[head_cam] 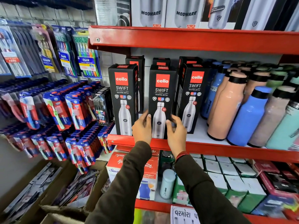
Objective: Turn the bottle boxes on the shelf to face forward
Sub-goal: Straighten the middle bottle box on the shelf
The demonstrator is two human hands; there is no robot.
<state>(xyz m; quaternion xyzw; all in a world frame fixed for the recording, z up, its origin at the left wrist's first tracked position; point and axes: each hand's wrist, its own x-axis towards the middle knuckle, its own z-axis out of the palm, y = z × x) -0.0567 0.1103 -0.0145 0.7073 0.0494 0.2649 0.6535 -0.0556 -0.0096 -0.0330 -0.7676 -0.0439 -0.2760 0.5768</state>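
Three black Cello Swift bottle boxes stand in the front row of the red shelf (210, 148): a left box (123, 97), a middle box (161, 94) and a right box (193, 94). All three show their printed fronts; the right one is angled slightly. More black boxes (135, 60) stand behind them. My left hand (142, 126) grips the lower left edge of the middle box. My right hand (176, 131) grips its lower right edge, thumb on the front.
Loose bottles (226, 107) in peach, blue and mint crowd the shelf's right side. Toothbrush packs (61, 107) hang on the wall at left. Modware boxes (150, 12) stand on the shelf above. Cartons (226, 178) fill the shelf below.
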